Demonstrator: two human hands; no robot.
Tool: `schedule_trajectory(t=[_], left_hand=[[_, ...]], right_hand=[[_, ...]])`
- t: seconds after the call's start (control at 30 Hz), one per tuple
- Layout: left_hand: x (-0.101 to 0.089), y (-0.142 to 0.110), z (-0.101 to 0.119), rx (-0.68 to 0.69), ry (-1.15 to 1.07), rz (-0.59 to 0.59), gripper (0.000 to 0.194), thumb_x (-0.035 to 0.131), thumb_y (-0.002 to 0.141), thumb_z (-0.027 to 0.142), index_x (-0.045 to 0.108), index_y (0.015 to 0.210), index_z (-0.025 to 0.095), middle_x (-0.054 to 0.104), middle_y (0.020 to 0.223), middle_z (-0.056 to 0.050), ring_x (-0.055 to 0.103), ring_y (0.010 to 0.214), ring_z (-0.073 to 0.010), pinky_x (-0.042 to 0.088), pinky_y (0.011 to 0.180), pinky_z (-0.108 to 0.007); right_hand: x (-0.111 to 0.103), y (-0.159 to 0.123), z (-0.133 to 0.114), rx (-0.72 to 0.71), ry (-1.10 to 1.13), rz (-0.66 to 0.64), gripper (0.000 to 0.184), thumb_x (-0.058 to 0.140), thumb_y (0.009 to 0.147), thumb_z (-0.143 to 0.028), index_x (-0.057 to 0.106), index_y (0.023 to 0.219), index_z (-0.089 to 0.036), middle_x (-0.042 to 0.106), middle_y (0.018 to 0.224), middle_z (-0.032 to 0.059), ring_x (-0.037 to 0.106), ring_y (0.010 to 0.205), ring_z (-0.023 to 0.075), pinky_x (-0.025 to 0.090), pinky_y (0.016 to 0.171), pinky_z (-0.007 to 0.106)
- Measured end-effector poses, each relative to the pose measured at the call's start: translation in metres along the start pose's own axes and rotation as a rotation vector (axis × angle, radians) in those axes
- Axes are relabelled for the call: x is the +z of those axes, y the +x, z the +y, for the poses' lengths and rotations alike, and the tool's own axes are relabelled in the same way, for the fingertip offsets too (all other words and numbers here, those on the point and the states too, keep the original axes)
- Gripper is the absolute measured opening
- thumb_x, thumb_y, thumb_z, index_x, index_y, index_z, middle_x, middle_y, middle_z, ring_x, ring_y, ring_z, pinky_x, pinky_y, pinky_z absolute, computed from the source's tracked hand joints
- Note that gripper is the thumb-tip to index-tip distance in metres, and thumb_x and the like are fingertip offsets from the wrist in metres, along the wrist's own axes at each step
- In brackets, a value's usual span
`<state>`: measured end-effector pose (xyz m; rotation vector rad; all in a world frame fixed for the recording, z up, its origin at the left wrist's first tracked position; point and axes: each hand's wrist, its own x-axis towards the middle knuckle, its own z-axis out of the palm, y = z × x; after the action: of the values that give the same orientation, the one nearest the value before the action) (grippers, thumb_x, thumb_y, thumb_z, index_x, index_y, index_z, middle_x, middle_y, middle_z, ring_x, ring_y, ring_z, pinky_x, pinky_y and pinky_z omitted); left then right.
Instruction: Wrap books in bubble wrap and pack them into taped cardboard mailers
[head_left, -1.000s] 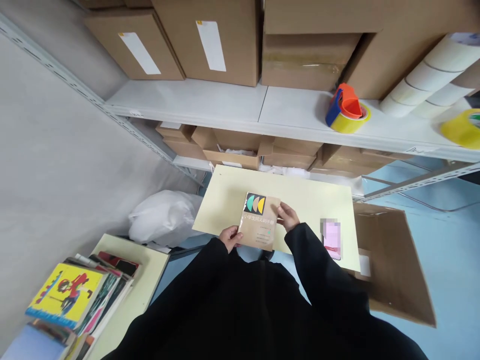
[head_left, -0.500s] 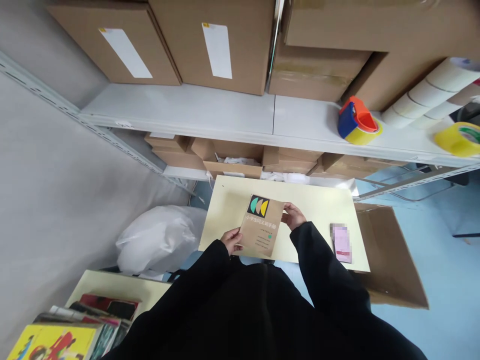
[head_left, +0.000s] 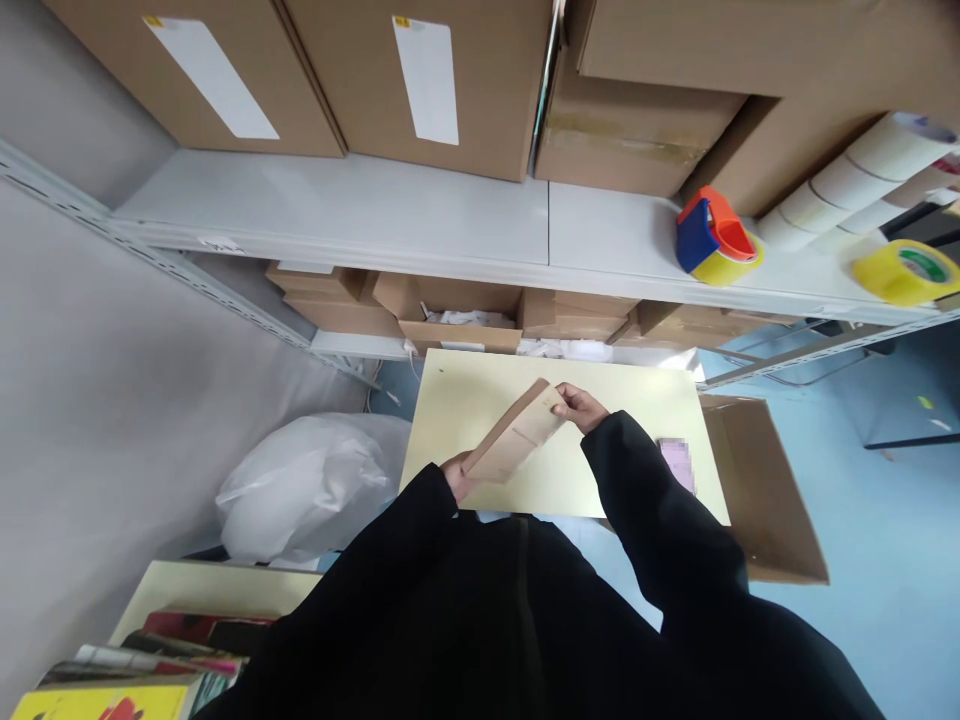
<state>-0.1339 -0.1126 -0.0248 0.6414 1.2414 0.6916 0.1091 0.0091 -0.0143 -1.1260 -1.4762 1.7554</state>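
A thin tan book (head_left: 517,437) is held tilted over the pale yellow table (head_left: 442,410), a plain side with faint print turned up toward me. My left hand (head_left: 457,478) grips its lower left end, with most of the fingers hidden beneath it. At the upper right corner, my right hand (head_left: 579,407) pinches the book's edge between thumb and fingers. To the right of that hand a phone with a blurred pinkish screen (head_left: 677,464) lies on the table, partly covered by my sleeve.
Above the table runs a grey shelf (head_left: 360,205) with cardboard boxes (head_left: 450,90), a tape dispenser (head_left: 716,240) and tape rolls (head_left: 904,270). An open carton (head_left: 772,500) stands right. On the left are a white plastic bag (head_left: 300,485) and a side table with stacked books (head_left: 112,690).
The book has turned over from its printed front cover, with colored half circles, to a plainer side, and now sits at a slant. Both hands still hold it. My view has shifted slightly.
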Motion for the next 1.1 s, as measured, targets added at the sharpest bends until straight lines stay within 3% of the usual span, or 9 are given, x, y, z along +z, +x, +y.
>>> schedule_trajectory(t=[0.07,0.1,0.2,0.27,0.37,0.5,0.83,1.1], left_hand=[[-0.002,-0.004,-0.002,0.023,-0.106,-0.05,0.066,0.032,0.076,0.067,0.062,0.103,0.015,0.064,0.101,-0.013,0.06,0.094,-0.0257,0.047,0.079,-0.041],[-0.003,-0.006,-0.004,0.03,-0.154,-0.066,0.068,0.033,0.073,0.069,0.06,0.106,0.016,0.062,0.106,-0.013,0.059,0.097,-0.025,0.046,0.082,-0.04],[-0.002,-0.007,-0.017,0.128,-0.105,0.055,0.068,0.066,0.056,0.059,0.059,0.107,0.015,0.062,0.108,-0.013,0.058,0.1,-0.0252,0.045,0.084,-0.038],[0.0,-0.005,-0.026,0.171,-0.057,0.142,0.067,0.076,0.048,0.047,0.061,0.102,0.012,0.065,0.1,-0.013,0.059,0.094,-0.0254,0.047,0.082,-0.036],[0.005,-0.004,-0.034,0.145,-0.166,0.189,0.062,0.074,0.053,0.044,0.061,0.103,0.011,0.067,0.094,-0.011,0.062,0.085,-0.0228,0.05,0.076,-0.037],[0.009,-0.005,-0.037,0.094,-0.351,0.199,0.057,0.075,0.056,0.037,0.059,0.105,0.013,0.066,0.095,-0.011,0.063,0.08,-0.02,0.052,0.073,-0.035],[0.01,-0.001,-0.039,0.044,-0.49,0.193,0.048,0.076,0.058,0.026,0.061,0.102,0.017,0.064,0.099,-0.008,0.063,0.086,-0.0184,0.05,0.08,-0.033],[0.011,-0.005,-0.045,0.054,-0.498,0.199,0.05,0.075,0.058,0.018,0.061,0.105,0.016,0.065,0.088,-0.005,0.063,0.078,-0.014,0.051,0.077,-0.03]], right_hand=[[-0.002,0.002,-0.002,0.021,-0.045,0.016,0.04,0.071,0.052,-0.05,0.054,0.07,-0.018,0.057,0.061,-0.0027,0.051,0.058,0.0121,0.041,0.059,0.026],[-0.002,0.003,-0.004,0.032,-0.076,0.031,0.038,0.071,0.052,-0.048,0.054,0.069,-0.018,0.056,0.06,-0.0031,0.051,0.058,0.0116,0.041,0.058,0.025],[-0.002,0.006,-0.009,0.09,-0.161,0.059,0.033,0.071,0.053,-0.042,0.057,0.069,-0.018,0.059,0.062,-0.0024,0.052,0.059,0.0116,0.041,0.057,0.024],[-0.003,0.006,-0.013,0.131,-0.159,0.068,0.032,0.072,0.052,-0.039,0.059,0.071,-0.017,0.061,0.063,-0.0015,0.053,0.059,0.0115,0.042,0.056,0.024],[-0.01,0.003,-0.017,0.18,-0.005,0.076,0.036,0.075,0.05,-0.035,0.061,0.079,-0.019,0.064,0.073,0.0005,0.057,0.063,0.0122,0.046,0.058,0.025],[-0.017,-0.006,-0.016,0.195,0.189,0.144,0.04,0.077,0.051,-0.031,0.064,0.088,-0.022,0.066,0.09,0.0031,0.062,0.081,0.0166,0.049,0.072,0.032],[-0.023,-0.021,-0.004,0.179,0.264,0.237,0.035,0.079,0.049,-0.028,0.068,0.081,-0.021,0.069,0.085,0.0033,0.063,0.082,0.0187,0.048,0.079,0.037],[-0.018,-0.024,-0.004,0.195,0.262,0.264,0.036,0.078,0.048,-0.025,0.067,0.083,-0.022,0.069,0.089,0.0035,0.063,0.083,0.019,0.047,0.077,0.036]])
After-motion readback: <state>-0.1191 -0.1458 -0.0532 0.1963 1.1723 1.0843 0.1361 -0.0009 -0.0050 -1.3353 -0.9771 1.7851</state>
